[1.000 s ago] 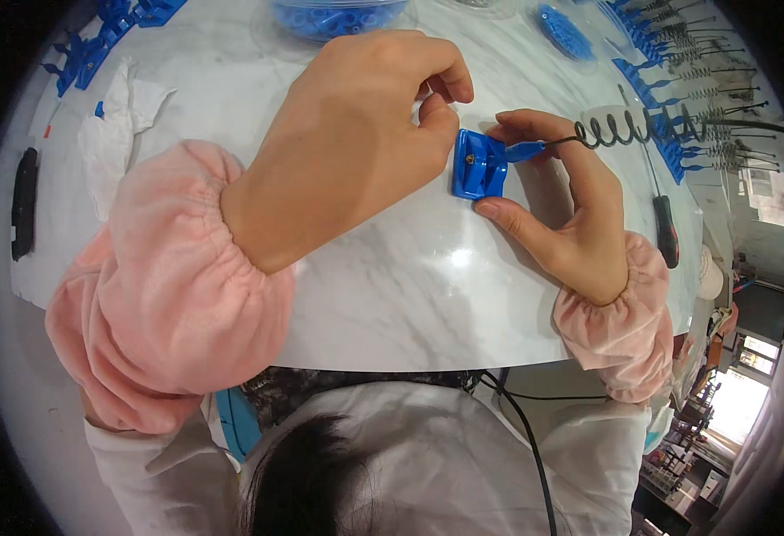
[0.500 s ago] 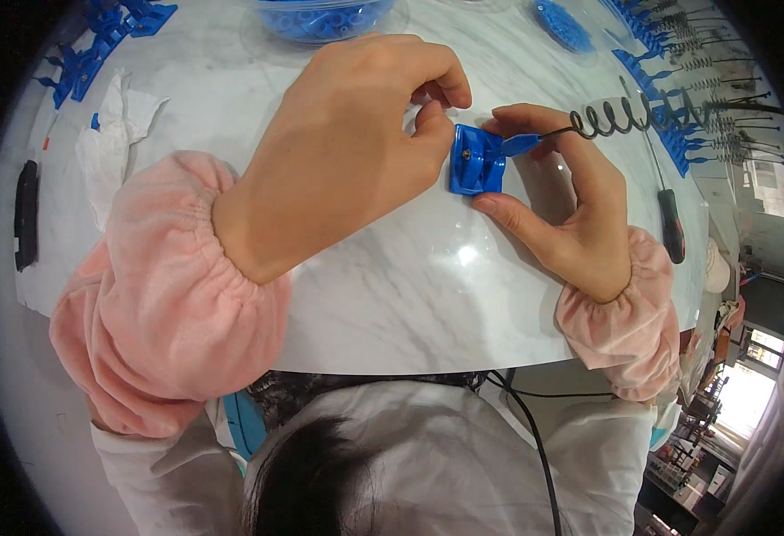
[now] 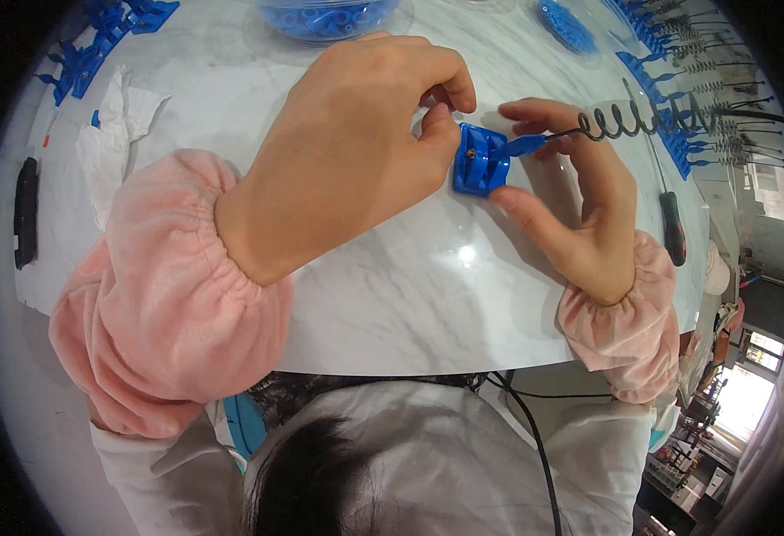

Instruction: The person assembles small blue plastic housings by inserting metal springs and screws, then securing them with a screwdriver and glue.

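Note:
A blue plastic bracket with raised ribs and a small brass-coloured screw lies on the marble-patterned table. From its right side a flat blue tab leads to a dark coiled spring wire. My left hand is beside the bracket's left edge, its index finger and thumb curled close together; whatever is between them is hidden. Around the bracket's right side my right hand forms a wide curve, thumb tip by the lower right corner and fingers apart behind the tab.
Beyond my left hand stands a clear bowl of blue parts. Blue beads sit farther right. Rows of finished-looking blue spring pieces line the right edge, near a screwdriver. Crumpled tissue and a black object lie left.
The bracket has shifted slightly right along with my left hand. My right hand has moved a little right, its thumb and fingers slightly farther apart.

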### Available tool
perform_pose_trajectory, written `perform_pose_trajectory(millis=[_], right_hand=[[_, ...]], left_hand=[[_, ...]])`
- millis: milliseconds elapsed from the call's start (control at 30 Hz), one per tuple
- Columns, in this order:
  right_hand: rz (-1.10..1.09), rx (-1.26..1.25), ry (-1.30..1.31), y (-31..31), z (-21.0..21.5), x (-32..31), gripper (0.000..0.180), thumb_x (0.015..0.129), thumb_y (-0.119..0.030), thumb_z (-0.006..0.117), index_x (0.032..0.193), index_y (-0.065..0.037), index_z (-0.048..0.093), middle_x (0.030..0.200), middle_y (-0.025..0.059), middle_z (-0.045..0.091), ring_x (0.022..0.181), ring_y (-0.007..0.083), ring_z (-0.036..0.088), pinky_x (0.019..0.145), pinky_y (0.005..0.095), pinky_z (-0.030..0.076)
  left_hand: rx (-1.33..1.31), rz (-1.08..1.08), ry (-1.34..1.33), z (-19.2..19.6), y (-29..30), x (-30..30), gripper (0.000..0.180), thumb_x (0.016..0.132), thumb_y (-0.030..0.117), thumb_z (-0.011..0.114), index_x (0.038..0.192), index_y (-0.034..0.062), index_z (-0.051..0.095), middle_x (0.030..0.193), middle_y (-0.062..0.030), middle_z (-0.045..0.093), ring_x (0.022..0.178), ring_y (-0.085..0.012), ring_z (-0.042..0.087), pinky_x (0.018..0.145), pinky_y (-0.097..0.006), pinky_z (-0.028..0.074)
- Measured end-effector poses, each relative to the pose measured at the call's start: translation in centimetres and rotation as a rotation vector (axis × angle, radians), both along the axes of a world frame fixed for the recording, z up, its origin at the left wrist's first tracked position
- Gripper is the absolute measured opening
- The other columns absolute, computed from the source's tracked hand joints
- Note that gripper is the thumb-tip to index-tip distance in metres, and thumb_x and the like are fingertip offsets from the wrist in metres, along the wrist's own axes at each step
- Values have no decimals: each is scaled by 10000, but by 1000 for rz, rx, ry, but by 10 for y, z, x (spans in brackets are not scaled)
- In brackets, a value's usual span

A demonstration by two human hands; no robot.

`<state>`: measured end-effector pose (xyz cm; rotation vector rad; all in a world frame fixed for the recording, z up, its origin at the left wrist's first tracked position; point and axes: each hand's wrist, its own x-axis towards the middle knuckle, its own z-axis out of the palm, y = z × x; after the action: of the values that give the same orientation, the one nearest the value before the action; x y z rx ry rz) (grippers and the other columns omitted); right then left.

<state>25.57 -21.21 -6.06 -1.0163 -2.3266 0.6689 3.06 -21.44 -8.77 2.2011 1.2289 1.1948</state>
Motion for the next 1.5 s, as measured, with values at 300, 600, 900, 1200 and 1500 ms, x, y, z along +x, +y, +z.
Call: perform_pose_trajectory(millis=[300, 600, 900, 1200, 1500], right_hand=[[64, 85, 139, 4, 7, 0, 282, 868, -12, 642, 1137, 64, 604, 1241, 192, 573, 1162, 255, 548, 1005, 372, 397], [64, 85, 186, 5, 2, 0, 205, 890, 27, 622, 1086, 85, 621, 1211, 189, 581, 1117, 249, 577, 954, 365, 451], [66, 125, 146, 6, 4, 2, 207, 892, 24, 619, 1089, 89, 619, 1194, 187, 588, 1115, 251, 578, 956, 367, 448], [112, 143, 267, 10, 5, 9, 308, 911, 18, 538, 1211, 87, 554, 1263, 240, 561, 1169, 319, 561, 1003, 446, 419], [-80, 345, 183, -1, 71, 3, 579, 948, -350, 576, 1290, 111, 508, 1274, 267, 569, 1193, 336, 570, 1015, 465, 421]], left_hand=[[79, 14, -96, -9, 3, 3, 72, 742, 34, 612, 803, 11, 643, 764, -115, 629, 758, -309, 593, 735, -410, 462], [198, 35, -110, -8, -2, 2, 99, 752, 51, 591, 794, 1, 664, 781, -139, 652, 794, -332, 610, 754, -423, 476], [199, 59, -124, -7, -1, 5, 108, 743, 61, 594, 784, -7, 667, 767, -158, 647, 777, -352, 612, 742, -441, 480], [150, 41, -75, -2, -3, -1, 122, 732, 63, 586, 783, -12, 668, 767, -168, 646, 770, -364, 605, 737, -448, 476], [63, 9, -20, 2, 0, 2, 152, 765, -37, 593, 887, 33, 652, 774, -88, 618, 696, -236, 589, 632, -327, 468]])
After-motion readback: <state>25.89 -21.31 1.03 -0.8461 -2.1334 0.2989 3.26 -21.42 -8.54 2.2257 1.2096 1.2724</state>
